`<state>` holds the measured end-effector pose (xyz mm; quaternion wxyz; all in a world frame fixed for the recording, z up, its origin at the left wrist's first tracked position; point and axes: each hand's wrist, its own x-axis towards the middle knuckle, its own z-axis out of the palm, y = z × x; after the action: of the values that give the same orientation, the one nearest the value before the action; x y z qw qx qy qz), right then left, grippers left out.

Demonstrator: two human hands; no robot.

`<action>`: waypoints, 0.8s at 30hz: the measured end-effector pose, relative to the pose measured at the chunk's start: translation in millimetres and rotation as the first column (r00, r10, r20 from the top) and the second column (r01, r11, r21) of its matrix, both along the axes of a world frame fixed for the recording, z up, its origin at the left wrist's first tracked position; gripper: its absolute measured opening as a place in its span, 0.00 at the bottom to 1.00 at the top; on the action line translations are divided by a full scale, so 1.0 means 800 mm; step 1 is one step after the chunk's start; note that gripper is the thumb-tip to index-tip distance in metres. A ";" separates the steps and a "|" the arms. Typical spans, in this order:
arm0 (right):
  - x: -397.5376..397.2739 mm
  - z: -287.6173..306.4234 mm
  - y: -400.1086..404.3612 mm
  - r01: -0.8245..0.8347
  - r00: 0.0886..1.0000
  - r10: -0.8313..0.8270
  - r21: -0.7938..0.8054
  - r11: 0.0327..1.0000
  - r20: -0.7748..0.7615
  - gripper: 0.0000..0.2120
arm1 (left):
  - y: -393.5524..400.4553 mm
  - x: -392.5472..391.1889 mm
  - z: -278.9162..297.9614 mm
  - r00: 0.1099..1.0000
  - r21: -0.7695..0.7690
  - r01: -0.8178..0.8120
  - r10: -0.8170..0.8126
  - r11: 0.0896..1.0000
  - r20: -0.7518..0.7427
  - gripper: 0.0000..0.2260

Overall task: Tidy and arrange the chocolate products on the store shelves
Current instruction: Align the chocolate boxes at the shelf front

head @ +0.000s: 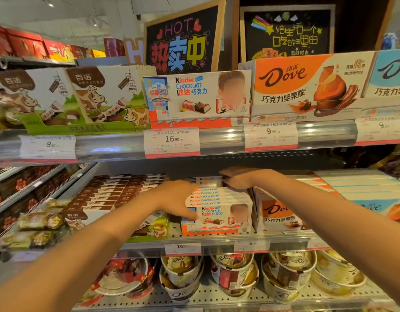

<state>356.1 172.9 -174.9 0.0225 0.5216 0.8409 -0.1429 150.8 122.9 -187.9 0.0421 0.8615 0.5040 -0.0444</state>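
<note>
The stack of Kinder boxes (pixel 213 200) lies on the middle shelf (pixel 217 240), near 6 o'clock from centre. The left hand (pixel 178 199) presses its 9 o'clock side with spread fingers; the right hand (pixel 238 176) curls over the 12 o'clock boxes, probably to square the stack.

Three tiers of metal shelving, each front rail fitted with price tags (pixel 171 142). On the upper shelf (pixel 226 137), left to right: cow-print chocolate boxes (pixel 104 97), a Kinder Chocolate display box (pixel 198 99), an orange Dove box (pixel 307 84) and a blue Dove box (pixel 390 75). On the middle shelf (pixel 217 240): brown-topped boxes (pixel 109 194) at left, stacked Kinder Chocolate boxes (pixel 217 210) at centre, orange Dove packs (pixel 282 216) at right; on the perforated lower shelf (pixel 208 296), a row of Dove tubs (pixel 181 271).
</note>
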 end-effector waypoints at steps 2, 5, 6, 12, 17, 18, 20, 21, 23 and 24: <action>-0.003 -0.008 0.008 0.002 1.000 -0.002 -0.007 1.000 0.017 0.18 | 0.000 -0.001 0.000 0.998 0.004 0.000 -0.001 1.000 0.068 0.22; -0.003 -0.011 0.016 0.002 1.000 -0.002 0.023 1.000 0.005 0.17 | -0.001 -0.002 0.001 0.988 0.003 -0.043 0.042 0.999 0.147 0.23; -0.003 -0.011 0.016 -0.002 1.000 0.002 0.034 0.999 -0.001 0.18 | -0.001 -0.002 0.001 0.986 0.005 -0.062 0.060 0.998 0.158 0.23; 0.001 -0.002 0.014 -0.087 0.995 0.087 0.011 0.996 -0.048 0.14 | -0.002 -0.007 0.001 0.990 0.030 -0.073 0.069 0.997 0.120 0.22; 0.001 -0.003 0.014 -0.137 0.990 0.138 0.081 0.987 -0.005 0.14 | -0.002 -0.003 0.003 0.992 0.012 -0.011 0.009 1.000 0.128 0.21; 0.002 -0.004 0.013 -0.143 0.990 0.144 0.077 0.987 -0.003 0.14 | -0.002 -0.003 0.003 0.993 0.021 -0.013 0.010 1.000 0.120 0.22; 0.005 -0.001 0.008 -0.164 0.986 0.163 0.033 0.986 0.011 0.14 | -0.002 -0.003 0.002 0.991 0.009 -0.033 0.032 0.999 0.127 0.27; 0.005 0.002 0.004 -0.167 0.986 0.167 0.002 0.986 0.009 0.16 | -0.002 -0.003 0.001 0.988 -0.012 -0.051 0.052 0.999 0.147 0.30; 0.007 0.005 0.000 -0.173 0.985 0.171 -0.113 0.978 -0.029 0.23 | -0.003 -0.002 -0.001 0.982 -0.041 -0.077 0.082 0.996 0.167 0.37; 0.006 0.004 -0.001 -0.167 0.986 0.157 -0.205 0.965 -0.063 0.27 | -0.003 -0.002 0.000 0.983 -0.042 -0.081 0.087 0.996 0.160 0.39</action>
<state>360.7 171.9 -171.7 0.0695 0.4424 0.8612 -0.2402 149.1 120.5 -188.2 0.0998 0.8394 0.5339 0.0189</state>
